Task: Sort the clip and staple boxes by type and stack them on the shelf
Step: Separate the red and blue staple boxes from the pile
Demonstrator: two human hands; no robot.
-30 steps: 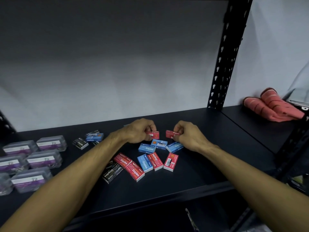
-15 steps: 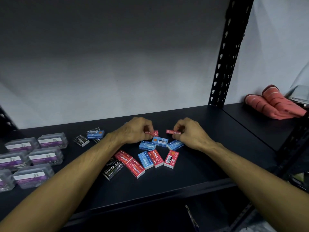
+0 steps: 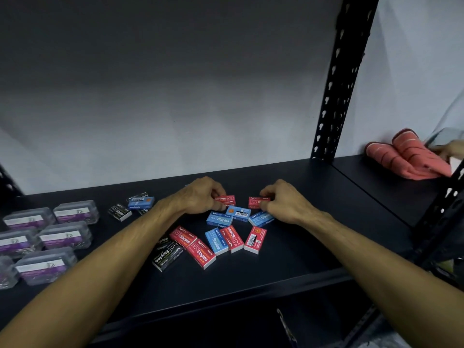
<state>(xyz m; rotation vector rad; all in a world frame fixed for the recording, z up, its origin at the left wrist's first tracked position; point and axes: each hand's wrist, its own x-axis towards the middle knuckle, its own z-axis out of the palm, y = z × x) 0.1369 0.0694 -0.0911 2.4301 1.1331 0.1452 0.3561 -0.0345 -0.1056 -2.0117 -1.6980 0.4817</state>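
Toward back of shelf (image 3: 288,267), mid-width: one red staple box (image 3: 227,200) pinched by left hand (image 3: 200,197), second red staple box (image 3: 256,201) pinched by right hand (image 3: 288,204). Red-sorting step judged under way. Next: both boxes to be aligned, stacked squarely, clear of blue staple boxes (image 3: 219,219) just in front.

A dim grey wall (image 3: 175,101) fills the upper frame, a perforated black upright (image 3: 337,79) at right.
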